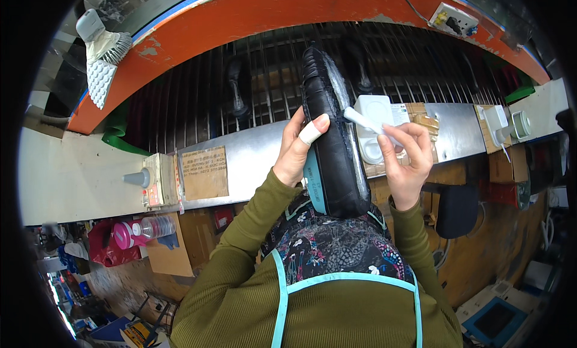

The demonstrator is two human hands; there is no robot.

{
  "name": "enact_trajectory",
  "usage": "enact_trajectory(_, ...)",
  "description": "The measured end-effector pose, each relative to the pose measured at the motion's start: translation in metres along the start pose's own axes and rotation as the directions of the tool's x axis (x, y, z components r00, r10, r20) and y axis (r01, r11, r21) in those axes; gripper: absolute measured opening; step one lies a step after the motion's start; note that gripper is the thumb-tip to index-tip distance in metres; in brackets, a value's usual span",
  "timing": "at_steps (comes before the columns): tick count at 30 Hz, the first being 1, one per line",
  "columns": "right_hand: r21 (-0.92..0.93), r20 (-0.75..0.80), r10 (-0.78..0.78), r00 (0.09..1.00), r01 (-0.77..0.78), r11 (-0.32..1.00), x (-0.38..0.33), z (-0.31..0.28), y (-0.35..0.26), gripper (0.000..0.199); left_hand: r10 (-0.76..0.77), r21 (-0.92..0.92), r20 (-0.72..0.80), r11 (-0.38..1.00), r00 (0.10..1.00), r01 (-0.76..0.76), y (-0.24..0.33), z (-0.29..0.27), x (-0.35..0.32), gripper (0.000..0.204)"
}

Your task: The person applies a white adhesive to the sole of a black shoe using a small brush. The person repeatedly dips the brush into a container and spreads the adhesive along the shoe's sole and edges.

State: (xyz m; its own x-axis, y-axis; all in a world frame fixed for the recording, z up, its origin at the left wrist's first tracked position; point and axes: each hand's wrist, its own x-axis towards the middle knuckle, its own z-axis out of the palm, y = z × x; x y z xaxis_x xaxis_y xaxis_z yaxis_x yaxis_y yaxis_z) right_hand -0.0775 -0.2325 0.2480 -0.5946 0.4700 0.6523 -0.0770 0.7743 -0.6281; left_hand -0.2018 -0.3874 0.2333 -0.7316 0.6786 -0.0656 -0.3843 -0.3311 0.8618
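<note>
— So, what does the left hand (299, 148) have?

— A black shoe (332, 137), held upright in front of the chest, toe end up and heel end low against the patterned apron (327, 246). The fingers are wrapped round the shoe's left side and the thumb, which has a pale strip of tape round it, presses on the dark upper. A teal lining shows along the shoe's edge near the wrist.

— And the right hand (406, 158)?

— Its fingers are pinched on a small white brush (362, 121), the handle running down into the fingertips. The brush's far end touches the right edge of the shoe, near the upper half, where a pale shiny band runs along the rim.

— What lies behind them?

— A metal-topped bench (252, 155) running left to right. Just behind the right hand sits a white plastic tub (374, 116) on a piece of brown cardboard. Further left on the bench there is a cardboard label (205, 172) and a small grey cone on a block (140, 178). Beyond the bench is a rack of dark metal bars (198, 101) under a curved orange frame (252, 14).

— Anything lower down?

— A pink-capped bottle (147, 229) lies on its side beneath the bench on the left, and a black padded stool (457, 210) stands to the right of the person's right forearm.
</note>
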Motion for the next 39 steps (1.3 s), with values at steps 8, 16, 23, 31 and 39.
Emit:
enact_trajectory(8, 0.244, 0.212, 0.058, 0.975, -0.111, 0.964, 0.001, 0.003, 0.011, 0.018, -0.002, 0.008, -0.032, 1.0, 0.999, 0.002, 0.006, -0.006, 0.005, 0.058)
enact_trajectory(16, 0.294, 0.291, 0.11, 0.95, -0.198, 0.935, -0.017, 0.001, 0.013, 0.017, 0.027, 0.01, -0.085, 1.0, 0.996, -0.026, 0.006, -0.015, 0.012, 0.057)
enact_trajectory(23, 0.264, 0.326, 0.128, 0.937, -0.221, 0.939, -0.028, -0.004, 0.014, 0.017, 0.021, 0.017, -0.093, 1.0, 0.995, -0.02, 0.006, -0.026, 0.019, 0.053)
enact_trajectory(31, 0.279, 0.362, 0.164, 0.918, -0.274, 0.92, -0.042, -0.009, 0.014, 0.017, -0.001, 0.015, -0.108, 1.0, 0.994, 0.002, 0.005, -0.037, 0.026, 0.052)
enact_trajectory(39, 0.218, 0.363, 0.097, 0.927, -0.185, 0.958, -0.044, -0.015, 0.012, 0.018, -0.062, -0.024, -0.131, 0.998, 0.989, 0.059, -0.001, -0.046, 0.033, 0.052)
